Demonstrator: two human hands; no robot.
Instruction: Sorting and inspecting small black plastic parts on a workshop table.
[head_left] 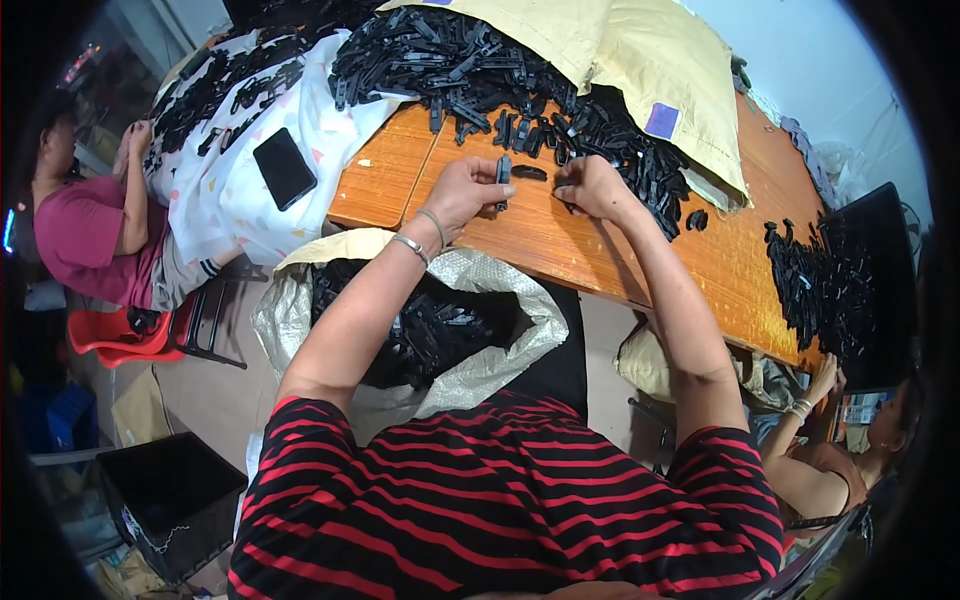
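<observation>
Over the wooden table's front part, my left hand point(468, 192) pinches a slim black plastic piece point(503, 180), held upright between thumb and fingers. To its right my right hand point(597, 188) is closed, thumb against fingers; something dark shows at its fingertips, too small to name. Between the two hands a curved black piece point(529, 173) lies on the wood. Just beyond my hands spreads a large heap of similar black pieces point(455, 65), with more pieces point(640, 150) running down past my right hand.
An open woven sack point(545, 330) of black pieces sits below the table edge. Yellowish sacks point(660, 60) lie at the back. A phone point(285, 168) rests on a patterned cloth point(215, 195) at left. Co-workers sit left point(95, 235) and right point(815, 475). A black bin point(170, 500) stands lower left.
</observation>
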